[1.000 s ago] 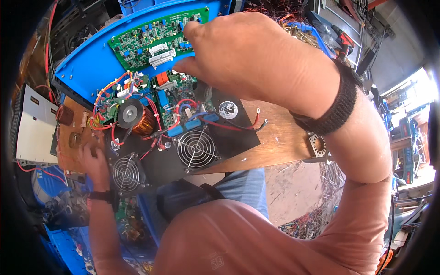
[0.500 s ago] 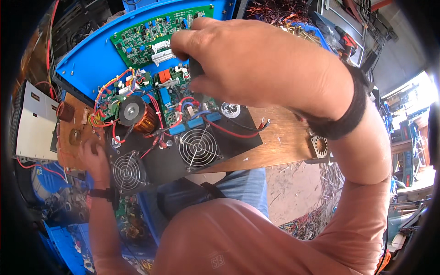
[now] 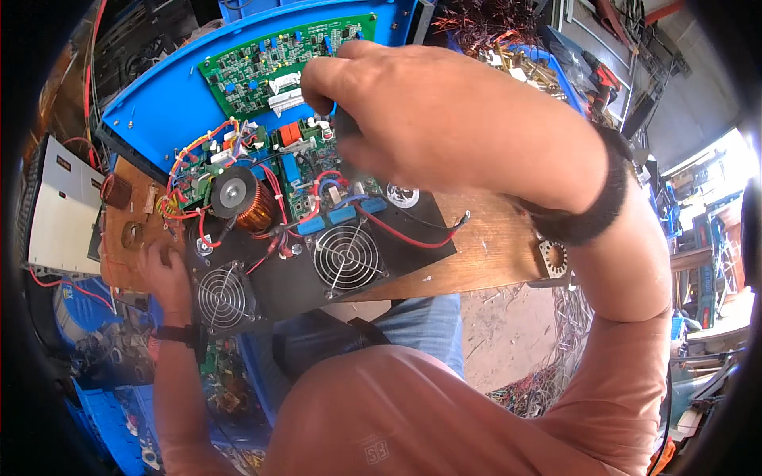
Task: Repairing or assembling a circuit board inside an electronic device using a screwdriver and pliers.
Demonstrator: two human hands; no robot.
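A cluttered workshop surrounds your wooden desk (image 3: 492, 238), whose bare grain shows well to the right of the toroidal copper coil (image 3: 260, 210). That coil, capped with a dark disc, stands on a black chassis plate (image 3: 421, 252), which extends around it and toward you. Two round wire fan guards lie on your side of the coil: one (image 3: 347, 258) to its right, the other (image 3: 223, 298) slightly left. Blue box-shaped components (image 3: 343, 213) and a red cable (image 3: 401, 236) sit to its right.

Beyond the coil, a blue panel (image 3: 155, 107) leans back, bearing a green circuit board (image 3: 234, 79).

Your right hand (image 3: 385, 111) is beyond and to the right of the coil, above the chassis electronics, fingers bent; something dark shows by the thumb, but you cannot tell from here whether it is gripped. Your left hand (image 3: 165, 276) is left of the coil, beside the plate's edge, fingers curled; whether they grip that edge cannot be told. A white casing (image 3: 63, 208) stands farther left of the coil.
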